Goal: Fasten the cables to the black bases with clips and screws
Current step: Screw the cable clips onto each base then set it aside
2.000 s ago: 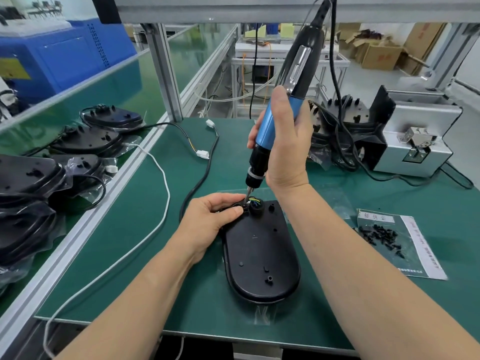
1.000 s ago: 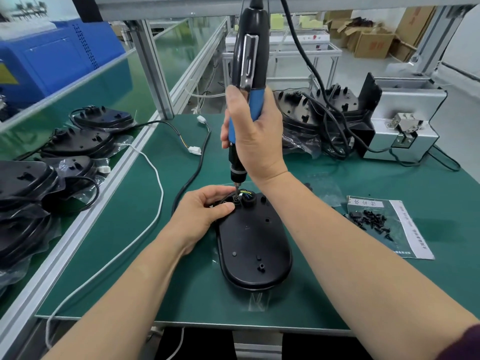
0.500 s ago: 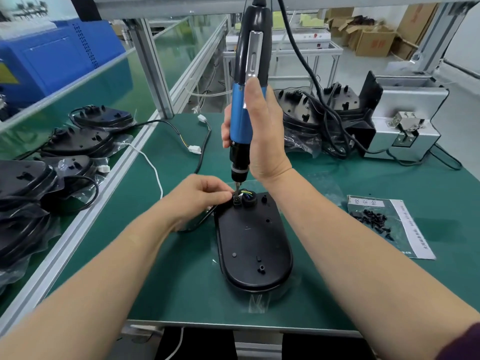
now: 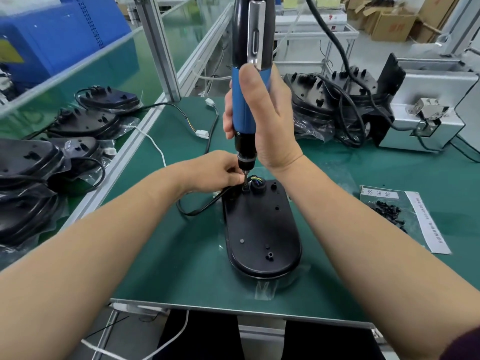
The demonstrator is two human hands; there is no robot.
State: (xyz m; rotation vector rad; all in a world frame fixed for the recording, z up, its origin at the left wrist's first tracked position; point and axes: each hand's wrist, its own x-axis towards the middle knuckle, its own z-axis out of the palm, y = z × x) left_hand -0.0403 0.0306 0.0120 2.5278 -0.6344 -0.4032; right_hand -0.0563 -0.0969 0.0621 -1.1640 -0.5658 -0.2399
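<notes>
Right now my right hand (image 4: 263,118) has its fingers (image 4: 228,107) wrapped round the blue screwdriver (image 4: 250,61), bit down on the black base (image 4: 261,229) at mid-surface (image 4: 168,255). My left hand (image 4: 215,172) pinches the cable (image 4: 193,214) beside the bit, covering that spot. Loose screws (image 4: 389,211) lie right, stacked bases (image 4: 28,162) left.

Two hands (image 4: 210,172) (image 4: 267,120), one screwdriver (image 4: 240,100), one screw bag (image 4: 405,216)

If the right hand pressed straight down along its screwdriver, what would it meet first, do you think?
Probably the black base: the screwdriver bit in the right hand stands at its far end, where the cable enters. The left hand pinches the cable close by; any screw under the tip is hidden.
</notes>
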